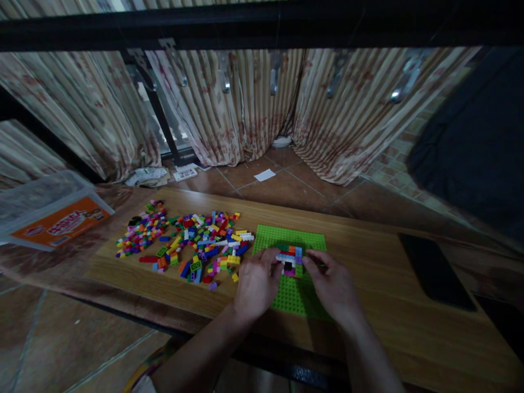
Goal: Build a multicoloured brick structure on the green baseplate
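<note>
A small build of toy bricks (292, 254) in orange, red, light blue, white and purple stands on the green baseplate (303, 303), with a dark opening in its near side. My left hand (257, 281) grips its left side, thumb and forefinger closed at the light blue and white bricks. At its right edge, beside the purple and blue bricks, my right hand (333, 281) has thumb and forefinger bent against the build. Whether a loose brick sits between those fingertips is too small to make out.
Many loose bricks (208, 251) are spread left of the baseplate, with a heap of smaller pieces (143, 229) farther left. A clear plastic tub (57, 213) with an orange label stands beyond. A black phone-like slab (434, 270) lies on the wooden board (376, 262) at right.
</note>
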`<state>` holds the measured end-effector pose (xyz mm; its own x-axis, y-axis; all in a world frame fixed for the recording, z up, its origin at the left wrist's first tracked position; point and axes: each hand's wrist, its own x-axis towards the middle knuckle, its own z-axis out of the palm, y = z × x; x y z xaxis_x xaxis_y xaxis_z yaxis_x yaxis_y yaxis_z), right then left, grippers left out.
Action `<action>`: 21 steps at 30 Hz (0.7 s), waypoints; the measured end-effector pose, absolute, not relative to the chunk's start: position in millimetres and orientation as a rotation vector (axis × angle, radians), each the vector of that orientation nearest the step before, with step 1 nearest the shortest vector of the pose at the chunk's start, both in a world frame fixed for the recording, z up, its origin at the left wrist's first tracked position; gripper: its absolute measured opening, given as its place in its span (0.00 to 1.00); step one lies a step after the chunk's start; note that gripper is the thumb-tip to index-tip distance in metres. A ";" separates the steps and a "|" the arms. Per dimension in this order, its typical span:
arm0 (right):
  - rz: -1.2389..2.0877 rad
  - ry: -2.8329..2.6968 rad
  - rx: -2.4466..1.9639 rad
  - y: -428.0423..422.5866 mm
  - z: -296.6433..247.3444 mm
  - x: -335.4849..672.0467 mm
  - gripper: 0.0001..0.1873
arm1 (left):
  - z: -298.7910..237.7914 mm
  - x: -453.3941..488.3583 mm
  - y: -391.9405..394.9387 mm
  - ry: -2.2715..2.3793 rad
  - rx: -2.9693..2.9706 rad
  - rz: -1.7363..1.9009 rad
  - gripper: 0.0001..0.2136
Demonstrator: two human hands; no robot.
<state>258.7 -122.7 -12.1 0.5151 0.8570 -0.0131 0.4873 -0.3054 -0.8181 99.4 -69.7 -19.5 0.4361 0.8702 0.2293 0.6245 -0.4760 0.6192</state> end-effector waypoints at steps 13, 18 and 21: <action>0.432 -1.100 -2.156 -112.2 -21.0 227.1 0.41 | -20.0 100.3 -64.7 1.241 2.123 0.790 0.12; 0.453 -1.155 -2.223 -109.3 -20.8 227.2 0.42 | -23.5 100.3 -64.6 1.235 2.111 0.787 0.11; 0.435 -1.170 -2.254 -108.2 -20.0 226.3 0.40 | -25.9 100.8 -63.9 1.245 2.109 0.788 0.11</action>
<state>226.3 -108.2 -20.0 0.5673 0.8230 -0.0293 0.6421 -0.4644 -0.6099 100.8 -63.9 -25.9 0.3957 0.8959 0.2020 0.5655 -0.4110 0.7151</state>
